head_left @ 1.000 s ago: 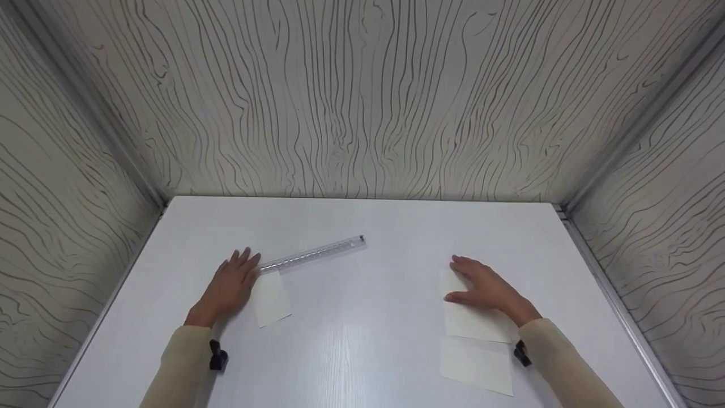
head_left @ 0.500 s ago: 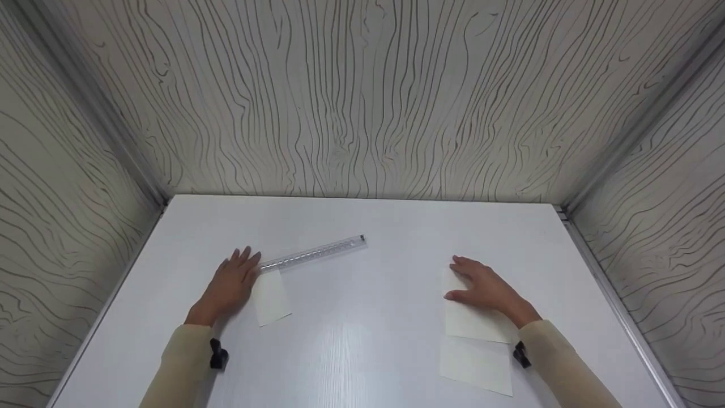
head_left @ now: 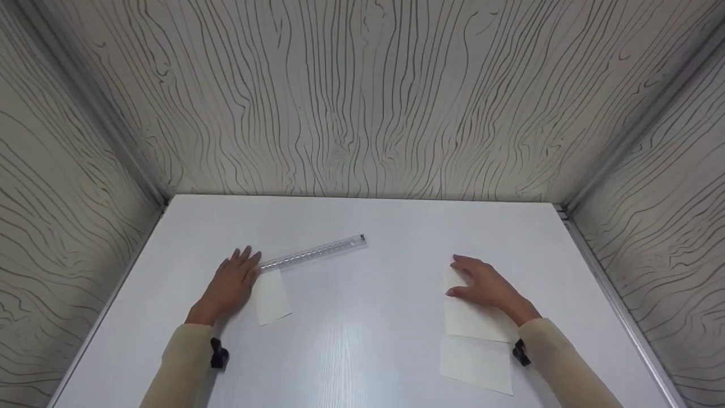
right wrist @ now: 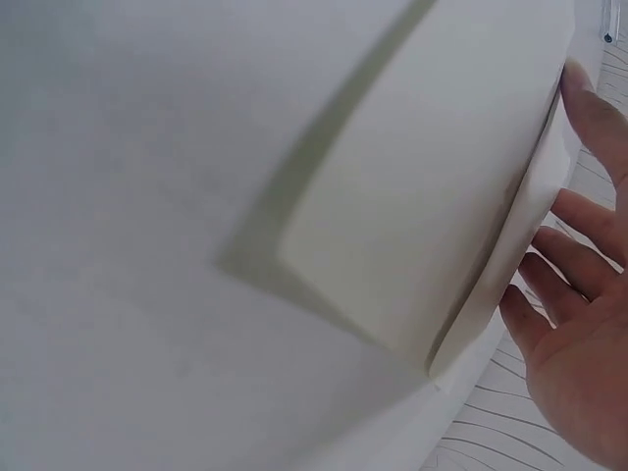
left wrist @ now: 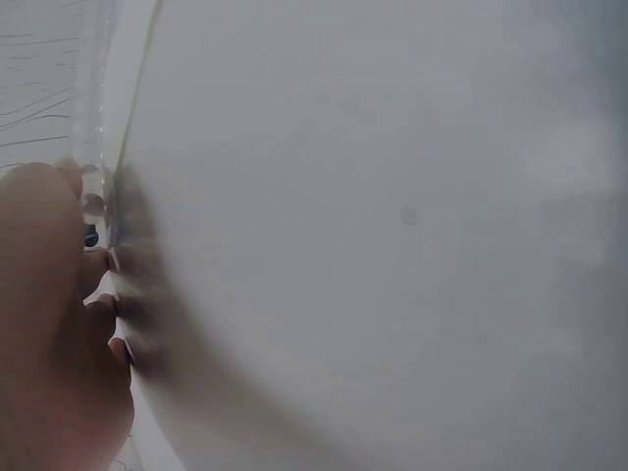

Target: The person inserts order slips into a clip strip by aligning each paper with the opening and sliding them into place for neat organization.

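My left hand lies flat on the table at the left, fingers spread and touching the near end of a clear plastic ruler. The ruler slants away to the right. A small cream paper piece lies beside the hand, its top edge against the ruler. At the right, my right hand rests on a larger cream paper sheet, thumb apart from the extended fingers. In the right wrist view, the fingertips touch the paper near a fold or overlapping edge; its near corner is lifted. I cannot tell whether it is one layer.
Another cream paper piece lies just below the sheet under my right hand. The white table is bounded by wood-grain patterned panels at the back and both sides. A dark wrist camera mount sits at my left sleeve.
My right thumb has shifted very slightly toward the far side of the table. The left hand, ruler and papers look still.
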A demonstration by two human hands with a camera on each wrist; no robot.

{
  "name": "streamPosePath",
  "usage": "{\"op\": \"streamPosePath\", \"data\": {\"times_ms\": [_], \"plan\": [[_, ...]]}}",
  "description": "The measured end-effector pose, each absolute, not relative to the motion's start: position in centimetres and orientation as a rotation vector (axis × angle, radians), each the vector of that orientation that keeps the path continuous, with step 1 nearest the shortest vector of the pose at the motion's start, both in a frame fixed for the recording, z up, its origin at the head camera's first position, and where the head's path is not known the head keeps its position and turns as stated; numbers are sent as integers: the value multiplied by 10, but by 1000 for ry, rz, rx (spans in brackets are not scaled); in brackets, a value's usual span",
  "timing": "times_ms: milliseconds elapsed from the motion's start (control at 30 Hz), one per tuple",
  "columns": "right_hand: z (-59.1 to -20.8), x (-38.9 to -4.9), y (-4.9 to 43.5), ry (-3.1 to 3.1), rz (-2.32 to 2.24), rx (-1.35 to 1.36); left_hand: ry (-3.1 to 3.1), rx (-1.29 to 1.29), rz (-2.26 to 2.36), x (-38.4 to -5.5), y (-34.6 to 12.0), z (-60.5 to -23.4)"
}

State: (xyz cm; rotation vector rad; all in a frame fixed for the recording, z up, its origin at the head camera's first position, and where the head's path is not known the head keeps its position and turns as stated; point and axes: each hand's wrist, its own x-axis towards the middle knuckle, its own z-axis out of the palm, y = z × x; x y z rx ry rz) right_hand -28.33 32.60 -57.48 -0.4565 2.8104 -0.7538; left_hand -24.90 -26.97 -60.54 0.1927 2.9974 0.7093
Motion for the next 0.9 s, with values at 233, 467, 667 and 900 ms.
{"op": "streamPosePath", "data": {"times_ms": [233,467,667,900], "plan": [[-575,-286,327,2823,-797,-469,3001,171,709,-249,-268,-603],[-576,-289,329,2829,-815,-469,3012,182,699,-251,-270,-605],[-573,-289,328,2842,-825,-473,3021,194,701,-251,-270,-608],[-569,-289,323,2913,-816,-497,3024,197,693,-251,-271,-609]]}}
